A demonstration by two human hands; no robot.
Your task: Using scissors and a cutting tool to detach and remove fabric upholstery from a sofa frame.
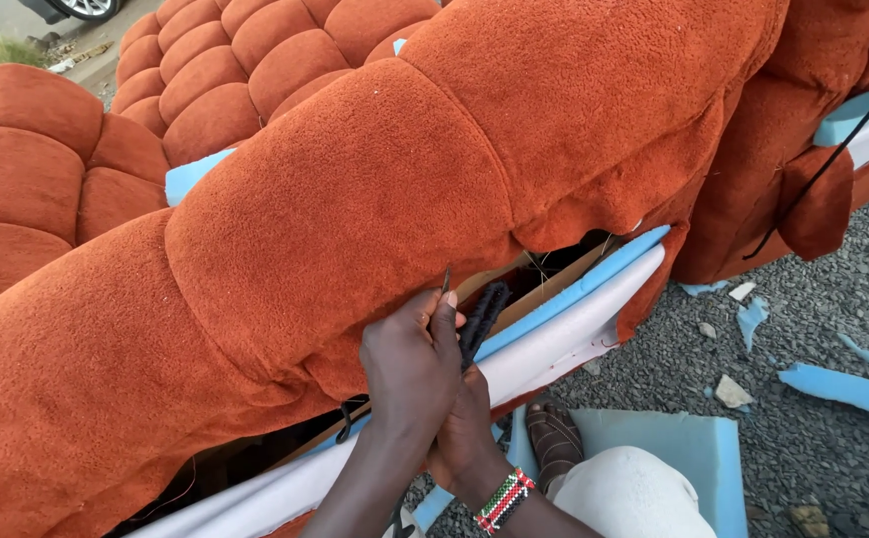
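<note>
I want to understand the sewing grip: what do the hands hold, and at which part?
The left hand pinches a thin dark needle by its lower end, against the orange sofa fabric. The right hand lies behind it; its hold cannot be told.

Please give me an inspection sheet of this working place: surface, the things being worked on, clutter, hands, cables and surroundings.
surface: grey gravel ground; a blue foam sheet lies on it by the person's sandalled foot.
job's things: rust-orange tufted sofa, its fabric edge loose over blue and white foam edging; a thin dark needle-like tool and a black cord at the hands.
clutter: blue foam scraps and small pale offcuts on the gravel.
hands: left hand pinches the fabric edge and tool; right hand, with beaded wristband, lies under it, mostly hidden.
cables: a black cord hangs over the sofa's right end.
surroundings: outdoors; car wheel and grass at top left.
</note>
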